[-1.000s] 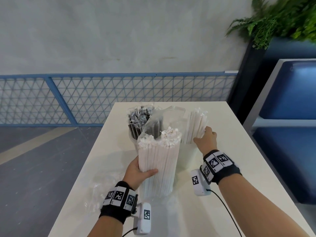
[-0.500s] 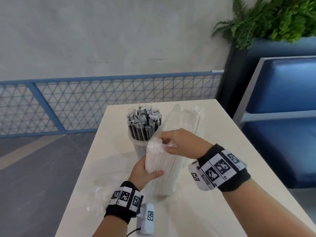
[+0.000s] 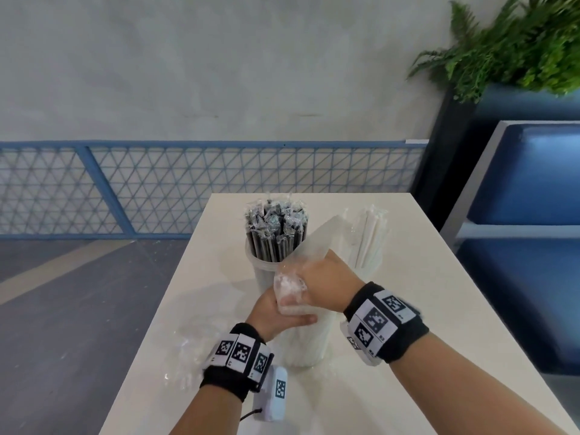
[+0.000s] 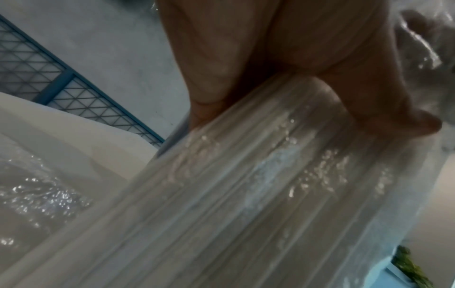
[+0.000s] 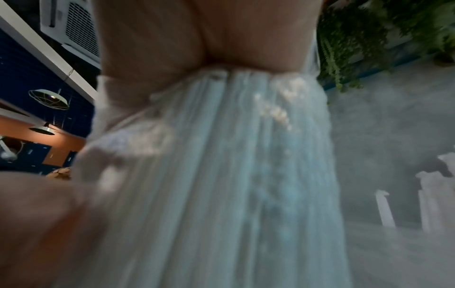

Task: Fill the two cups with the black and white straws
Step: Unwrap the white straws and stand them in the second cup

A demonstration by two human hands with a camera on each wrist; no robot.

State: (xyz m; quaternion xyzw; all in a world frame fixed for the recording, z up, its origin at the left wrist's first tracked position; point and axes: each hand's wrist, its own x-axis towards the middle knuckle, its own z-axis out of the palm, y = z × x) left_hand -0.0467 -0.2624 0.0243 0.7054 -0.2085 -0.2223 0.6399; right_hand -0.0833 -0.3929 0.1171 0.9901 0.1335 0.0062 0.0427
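A clear bag of white straws point(image 3: 306, 337) stands upright on the white table point(image 3: 423, 293) in front of two cups. My left hand point(image 3: 282, 313) grips the bag's left side, with the thumb point(image 4: 406, 120) across the front. My right hand point(image 3: 317, 277) sits on the bag's top, fingers curled round the upper ends of the straws point(image 5: 221, 155). Behind, the left cup point(image 3: 265, 277) is packed with wrapped black straws point(image 3: 274, 230). The right cup point(image 3: 372, 271) holds a few white straws point(image 3: 372, 233) and is partly hidden by the bag's loose plastic.
Crumpled clear plastic wrap point(image 3: 188, 356) lies on the table to the left of my left wrist. A blue mesh railing point(image 3: 188, 189) runs behind the table. A blue bench point(image 3: 527, 215) and a fern planter point(image 3: 518, 48) stand at the right.
My right hand left the white straws in the right cup and came across onto the top of the bag. My left hand kept its hold on the bag's side.
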